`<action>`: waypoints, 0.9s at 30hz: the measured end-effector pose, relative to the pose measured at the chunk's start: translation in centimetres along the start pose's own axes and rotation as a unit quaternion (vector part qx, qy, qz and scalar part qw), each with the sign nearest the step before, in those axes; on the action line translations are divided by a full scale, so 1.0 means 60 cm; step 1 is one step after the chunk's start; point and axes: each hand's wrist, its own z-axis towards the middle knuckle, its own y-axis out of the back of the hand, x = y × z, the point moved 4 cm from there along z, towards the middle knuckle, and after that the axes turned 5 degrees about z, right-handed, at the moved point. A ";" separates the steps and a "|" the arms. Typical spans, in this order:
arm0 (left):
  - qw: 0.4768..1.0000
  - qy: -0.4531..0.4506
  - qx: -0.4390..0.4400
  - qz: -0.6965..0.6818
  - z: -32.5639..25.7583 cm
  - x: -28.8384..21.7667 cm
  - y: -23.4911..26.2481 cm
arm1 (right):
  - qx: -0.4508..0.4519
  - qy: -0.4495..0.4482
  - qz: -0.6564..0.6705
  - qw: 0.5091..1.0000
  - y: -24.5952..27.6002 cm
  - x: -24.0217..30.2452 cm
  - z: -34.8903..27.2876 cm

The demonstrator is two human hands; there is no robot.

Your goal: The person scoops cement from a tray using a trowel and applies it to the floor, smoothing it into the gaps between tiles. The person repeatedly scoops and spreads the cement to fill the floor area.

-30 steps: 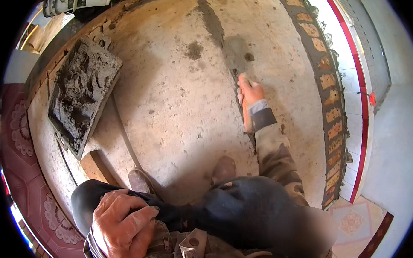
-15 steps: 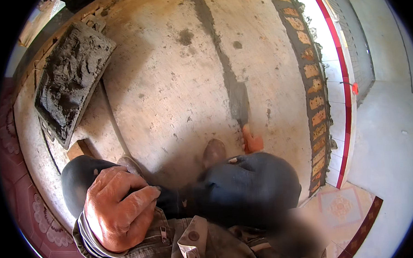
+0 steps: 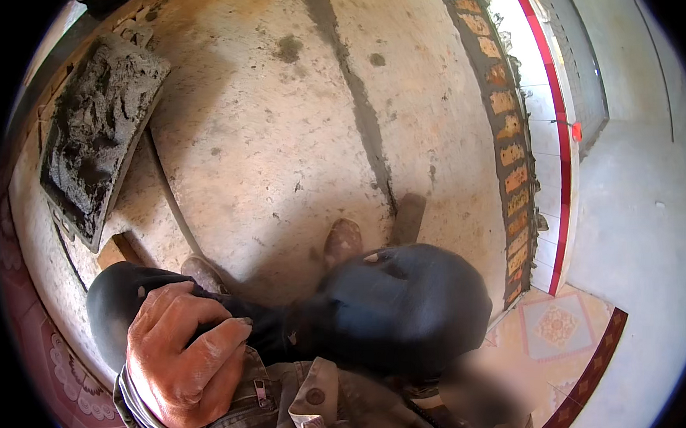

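My left hand (image 3: 185, 358), dusted with dry pale powder, rests on my left knee. Its fingers bend loosely over the dark trousers, with a gap between them, and hold nothing that I can see. Beyond my right knee (image 3: 408, 310) juts the flat grey blade of a trowel (image 3: 409, 217), close to the floor beside my right boot (image 3: 343, 241). My right hand is hidden behind that knee. A narrow mortar-filled seam (image 3: 360, 110) runs along the rough concrete floor (image 3: 256, 141) toward the blade.
Wet mortar (image 3: 97, 110) fills a black tub at the left, with a wooden block (image 3: 116, 253) near its close end. A mortared brick row (image 3: 512, 153) edges the floor on the right, beside white tiles with a red border (image 3: 557, 128). Patterned tiles (image 3: 558, 323) lie at lower right.
My right hand has drawn back toward me and out of sight behind the knee, bringing the trowel blade nearer along the seam. The view has shifted slightly. My left hand stays on the knee.
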 end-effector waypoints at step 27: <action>0.999 0.009 -0.028 0.021 -0.049 -0.014 0.035 | 0.272 0.131 0.148 0.942 -0.435 0.603 0.216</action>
